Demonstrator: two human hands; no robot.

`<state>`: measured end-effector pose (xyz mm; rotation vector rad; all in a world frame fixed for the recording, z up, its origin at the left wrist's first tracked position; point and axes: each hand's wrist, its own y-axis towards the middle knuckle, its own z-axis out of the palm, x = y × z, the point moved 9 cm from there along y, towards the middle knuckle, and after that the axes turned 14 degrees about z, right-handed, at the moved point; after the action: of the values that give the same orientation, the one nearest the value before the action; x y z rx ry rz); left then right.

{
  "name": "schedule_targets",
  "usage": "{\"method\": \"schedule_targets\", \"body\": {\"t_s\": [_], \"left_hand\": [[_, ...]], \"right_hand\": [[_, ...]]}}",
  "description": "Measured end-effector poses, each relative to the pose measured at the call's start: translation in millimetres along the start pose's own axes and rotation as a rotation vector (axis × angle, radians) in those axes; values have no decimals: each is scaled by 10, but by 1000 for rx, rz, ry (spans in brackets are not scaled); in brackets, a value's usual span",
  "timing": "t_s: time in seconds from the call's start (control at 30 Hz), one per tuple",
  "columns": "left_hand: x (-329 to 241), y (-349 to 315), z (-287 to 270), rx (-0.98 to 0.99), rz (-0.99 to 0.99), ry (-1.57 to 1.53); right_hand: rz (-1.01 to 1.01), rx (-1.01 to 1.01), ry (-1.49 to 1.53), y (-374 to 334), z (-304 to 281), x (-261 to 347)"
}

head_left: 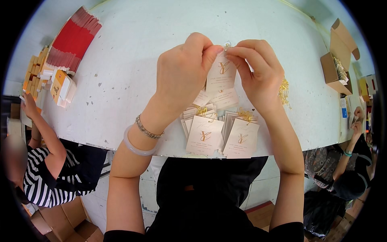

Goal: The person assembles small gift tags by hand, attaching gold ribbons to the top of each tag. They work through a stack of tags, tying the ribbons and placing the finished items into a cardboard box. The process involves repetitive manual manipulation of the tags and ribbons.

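Over the white table [137, 52], the left hand [181, 66] and the right hand [261, 72] both pinch, thumb against forefinger, the top of a cream rectangular paper card with copper-coloured print [220, 78]. Nearer the table's front edge lie two stacks of similar cards [204, 136] with gold-coloured metal pins [202, 111].

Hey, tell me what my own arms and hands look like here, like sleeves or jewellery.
Both your left hand and right hand are ungloved. Your left wrist carries a banded, silver-toned bracelet and a smooth, pale round bangle; your right wrist shows no jewellery. The forearms are bare, with black fabric short sleeves at the picture's lower edge.
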<state>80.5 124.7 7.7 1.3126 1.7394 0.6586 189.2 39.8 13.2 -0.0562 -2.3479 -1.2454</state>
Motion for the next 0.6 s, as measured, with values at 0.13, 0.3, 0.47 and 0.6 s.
{"method": "schedule_targets", "body": {"t_s": [0.13,0.3,0.47,0.6], "left_hand": [[-169,-7,38,50,244,116],[-290,14,60,139,381,114],[-250,39,64,137,355,24],[-175,71,17,91,301,-51]], "right_hand": [[324,217,131,67,94,-168],[417,369,188,87,124,-283],[385,394,221,129,94,-351],[757,498,766,85,200,-580]]}}
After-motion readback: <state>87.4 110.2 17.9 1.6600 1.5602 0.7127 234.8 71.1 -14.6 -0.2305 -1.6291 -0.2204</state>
